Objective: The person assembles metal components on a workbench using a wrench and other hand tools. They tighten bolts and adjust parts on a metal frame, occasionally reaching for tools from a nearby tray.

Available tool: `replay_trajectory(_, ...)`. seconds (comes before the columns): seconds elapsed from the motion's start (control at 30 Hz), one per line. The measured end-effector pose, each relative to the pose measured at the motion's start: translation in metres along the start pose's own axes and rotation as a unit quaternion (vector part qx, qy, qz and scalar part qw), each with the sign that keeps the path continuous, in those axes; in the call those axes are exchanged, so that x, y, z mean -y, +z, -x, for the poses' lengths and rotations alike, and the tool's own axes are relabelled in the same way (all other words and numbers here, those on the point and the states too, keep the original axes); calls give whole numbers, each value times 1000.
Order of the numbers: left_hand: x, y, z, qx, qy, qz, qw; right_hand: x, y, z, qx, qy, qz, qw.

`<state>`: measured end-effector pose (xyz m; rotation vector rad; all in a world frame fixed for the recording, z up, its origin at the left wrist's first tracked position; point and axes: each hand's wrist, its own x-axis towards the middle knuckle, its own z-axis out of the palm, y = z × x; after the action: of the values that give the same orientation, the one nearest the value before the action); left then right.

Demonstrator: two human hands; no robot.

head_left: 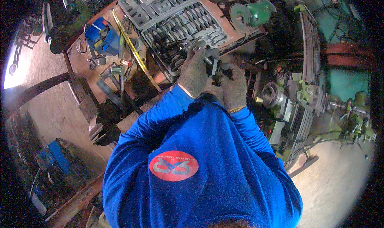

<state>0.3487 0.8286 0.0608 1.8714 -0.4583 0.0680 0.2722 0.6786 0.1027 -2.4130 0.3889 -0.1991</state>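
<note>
On the blue shirt (228, 160) of the person there was a red oval label (158, 173), placed to the left, with large grey letters and one line of small letters around its upper edge; they stood upside down. The yellow measuring strip (134, 48), lying slantwise on the surface (75, 59), also carried marks, but these were too small for reading.

The grey tool case (138, 23) lay open at the far side of the surface. Its far half kept dark blocks and small parts in shaped places, and its near half kept rows of long metal pieces (195, 18), packed closely side by side. To the left stood a blue container (93, 33) with mixed small things inside (they were too blurred to name).

Both hands wore dark knitted gloves. The left hand (196, 70), beside the near edge of the case, had its fingers bent around a small metal piece (215, 67), which was between the two hands. The right hand (233, 84) was curled just beside this piece; whether it also gripped it, I cannot tell. At the far right stood a green round machine (258, 14), and nearer, a machine handwheel (271, 94).
</note>
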Motion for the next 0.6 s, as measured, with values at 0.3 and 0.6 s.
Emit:
replay_trajectory(0.3, 12, 20, 11, 35, -83, 338, 937, -22, -11, 9, -10, -95, -51, 994)
replay_trajectory(0.6, -5, 35, -5, 117, 53, 67, 989, -27, -29, 17, -16, 222, -497, 839)
